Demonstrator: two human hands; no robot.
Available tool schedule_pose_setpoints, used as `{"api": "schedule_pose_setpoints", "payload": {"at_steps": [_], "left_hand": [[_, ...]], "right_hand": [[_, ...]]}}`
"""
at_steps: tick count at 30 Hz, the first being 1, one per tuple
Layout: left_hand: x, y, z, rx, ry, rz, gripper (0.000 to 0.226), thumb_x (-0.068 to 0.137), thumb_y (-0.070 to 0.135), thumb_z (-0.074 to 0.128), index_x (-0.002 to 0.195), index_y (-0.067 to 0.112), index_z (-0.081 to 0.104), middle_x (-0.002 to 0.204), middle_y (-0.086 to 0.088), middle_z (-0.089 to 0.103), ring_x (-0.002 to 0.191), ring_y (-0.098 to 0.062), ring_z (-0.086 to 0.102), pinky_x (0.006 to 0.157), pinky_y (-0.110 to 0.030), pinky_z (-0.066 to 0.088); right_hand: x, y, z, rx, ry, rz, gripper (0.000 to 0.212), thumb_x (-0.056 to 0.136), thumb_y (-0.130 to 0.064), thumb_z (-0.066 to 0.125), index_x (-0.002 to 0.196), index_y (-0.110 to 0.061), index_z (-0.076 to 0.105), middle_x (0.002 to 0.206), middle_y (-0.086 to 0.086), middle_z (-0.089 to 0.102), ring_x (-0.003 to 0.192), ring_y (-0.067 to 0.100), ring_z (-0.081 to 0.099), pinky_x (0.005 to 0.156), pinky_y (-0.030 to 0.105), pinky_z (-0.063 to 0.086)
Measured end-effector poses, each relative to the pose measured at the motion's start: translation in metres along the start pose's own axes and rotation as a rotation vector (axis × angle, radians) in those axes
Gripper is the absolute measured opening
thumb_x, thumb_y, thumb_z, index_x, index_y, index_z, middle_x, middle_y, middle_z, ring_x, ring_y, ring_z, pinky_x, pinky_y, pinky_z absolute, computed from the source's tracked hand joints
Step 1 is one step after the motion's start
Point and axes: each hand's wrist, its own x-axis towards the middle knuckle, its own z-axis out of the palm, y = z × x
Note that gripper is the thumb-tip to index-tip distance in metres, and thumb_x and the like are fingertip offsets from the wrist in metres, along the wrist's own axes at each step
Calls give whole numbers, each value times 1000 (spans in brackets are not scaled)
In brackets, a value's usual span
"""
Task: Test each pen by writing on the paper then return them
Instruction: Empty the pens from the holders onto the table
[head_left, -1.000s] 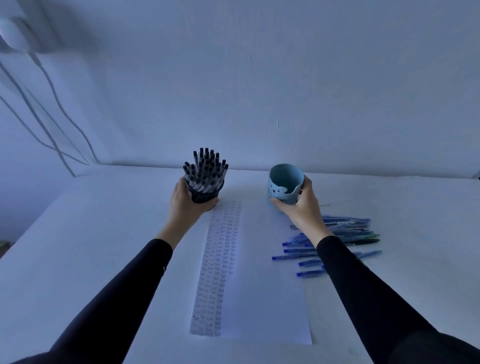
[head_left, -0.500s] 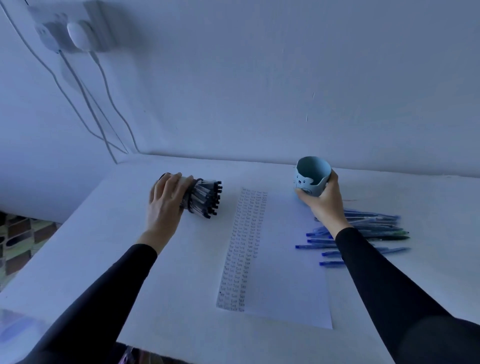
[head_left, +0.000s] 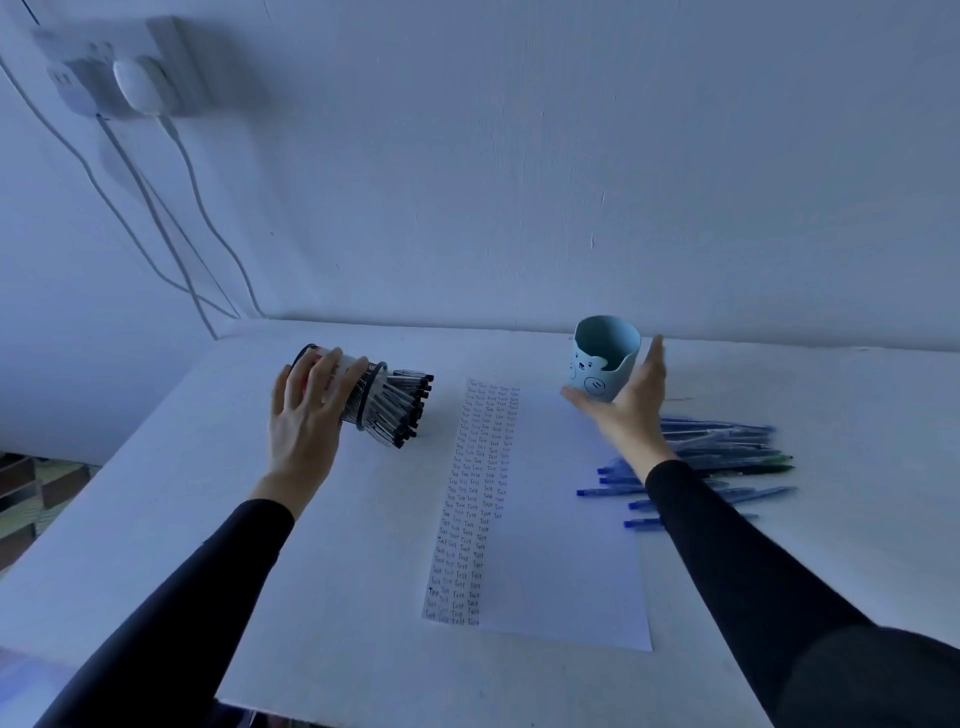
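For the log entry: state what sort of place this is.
Probably a home or office desk corner against a plain wall: a white table with a written-on paper sheet, loose blue pens, and plugged-in wall sockets trailing cables.

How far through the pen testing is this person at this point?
Done: the paper has a column of "Test" marks down its left side, and loose blue pens lie to its right. In hand: the left hand holds the mesh holder tipped on its side, black-capped pens sticking out; the right hand is open beside the blue cup, which looks empty. Left: which pens are untested cannot be told.
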Motion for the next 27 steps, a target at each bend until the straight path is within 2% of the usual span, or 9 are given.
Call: {"api": "schedule_pose_setpoints", "payload": {"at_steps": [1, 2, 3, 6, 8, 10, 14, 19, 27], "left_hand": [[0, -1, 1, 1, 4, -4, 73, 75, -4, 75, 139, 20, 50, 137, -13, 49, 133, -38, 39, 113, -51, 27], [-1, -1, 2, 2, 8, -10, 72, 75, -3, 75, 139, 20, 50, 137, -13, 49, 132, -38, 40, 113, -51, 28], [-1, -2, 2, 3, 8, -14, 72, 75, -2, 75, 139, 19, 50, 137, -13, 49, 132, -38, 40, 112, -52, 29], [-3, -3, 3, 5, -10, -21, 74, 73, -2, 76, 140, 18, 50, 137, -14, 49, 131, -38, 41, 112, -51, 28], [-3, -4, 3, 4, -16, -26, 75, 73, -2, 77, 140, 18, 50, 137, -14, 49, 131, -38, 41, 112, -50, 28], [-3, -5, 3, 9, -6, -27, 74, 73, -2, 76, 140, 18, 50, 136, -14, 50, 131, -38, 41, 113, -50, 26], [-1, -7, 2, 12, 15, 4, 72, 74, -2, 76, 139, 17, 51, 136, -14, 50, 131, -37, 41, 115, -48, 23], [6, -11, -1, 23, 40, 54, 71, 76, -4, 74, 139, 17, 51, 136, -15, 50, 132, -38, 40, 116, -52, 23], [8, -21, -5, 59, 38, 96, 68, 80, -6, 70, 140, 17, 50, 137, -15, 50, 134, -38, 39, 117, -55, 20]], "right_hand": [[-9, 1, 5, -115, 60, -49, 125, 71, -42, 86, 155, -11, 0, 163, 14, 2, 151, 24, 1, 122, 38, 6], [-22, -1, 10, -229, 127, -148, 122, 76, -48, 80, 155, -8, -3, 163, 16, -6, 151, 24, -6, 121, 37, -1], [-34, -2, 15, -321, 168, -268, 109, 85, -50, 70, 155, -5, -1, 163, 18, -5, 151, 26, -5, 121, 36, -3], [-65, 3, 31, -556, 88, -519, 63, 103, -38, 35, 154, -2, 20, 161, 17, 20, 149, 31, 20, 123, 41, 4], [-78, 15, 35, -732, -34, -534, 60, 105, -39, 18, 149, -3, 36, 156, 14, 35, 144, 31, 35, 121, 45, 10], [-87, 26, 33, -857, -136, -504, 66, 104, -43, 10, 145, -5, 43, 152, 11, 42, 141, 29, 40, 119, 46, 9], [-94, 35, 29, -960, -185, -454, 69, 103, -47, 9, 140, -6, 51, 148, 10, 48, 138, 29, 44, 117, 46, 7], [-95, 31, 30, -976, -127, -453, 59, 99, -40, 27, 134, -5, 58, 142, 10, 54, 135, 30, 47, 114, 49, 15], [-94, 32, 30, -961, -116, -425, 54, 99, -33, 27, 134, -7, 58, 142, 8, 54, 135, 29, 48, 114, 48, 17]]}}
